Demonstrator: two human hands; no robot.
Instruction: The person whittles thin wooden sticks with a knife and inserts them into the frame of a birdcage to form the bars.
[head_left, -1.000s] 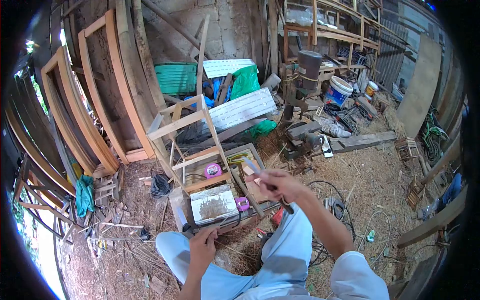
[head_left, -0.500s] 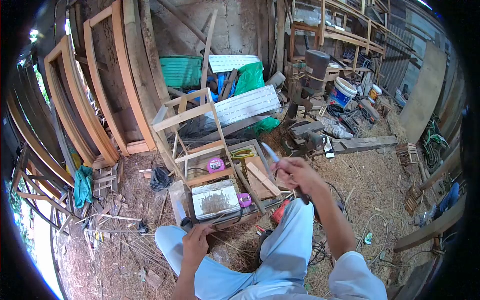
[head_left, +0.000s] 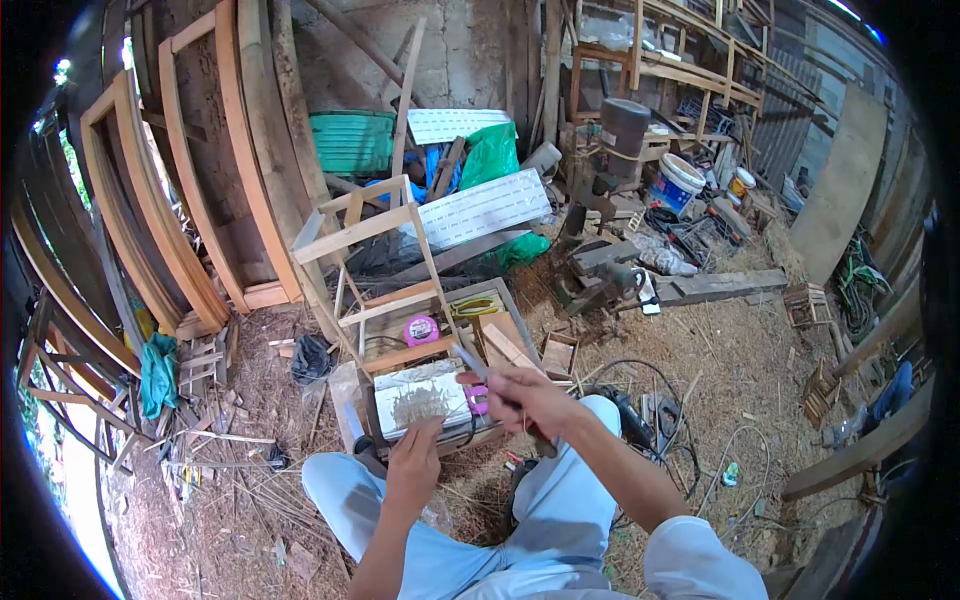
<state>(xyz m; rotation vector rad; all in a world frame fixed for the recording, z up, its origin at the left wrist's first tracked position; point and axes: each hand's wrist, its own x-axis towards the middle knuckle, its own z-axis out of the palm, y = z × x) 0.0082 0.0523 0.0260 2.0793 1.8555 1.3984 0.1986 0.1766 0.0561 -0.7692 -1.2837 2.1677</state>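
My right hand (head_left: 530, 400) is closed round the handle of a knife (head_left: 470, 363), its blade pointing up and left over the work board. The handle's end sticks out below my fist. My left hand (head_left: 413, 462) is closed, fingers together, at the near edge of a white block (head_left: 392, 384) with a worn grey patch. What those fingers pinch, if anything, is too small to make out. A pink tape measure (head_left: 421, 330) lies behind the block. Another pink tape measure (head_left: 477, 399) sits at its right, partly behind my right hand. A small wooden frame (head_left: 385, 300) stands at the back of the board.
Green corrugated plastic (head_left: 350, 143) and a white panel (head_left: 480, 210) lie behind. Tall wooden frames (head_left: 235, 150) lean at left. To the right are a white-and-blue bucket (head_left: 677, 183), a plank (head_left: 720, 288) and a looped cable (head_left: 690, 450). Shavings and sticks litter the floor.
My right hand has moved down and left with the knife, closer to my left hand. My left hand has shifted slightly right and up. A small wooden box now shows beyond my right wrist.
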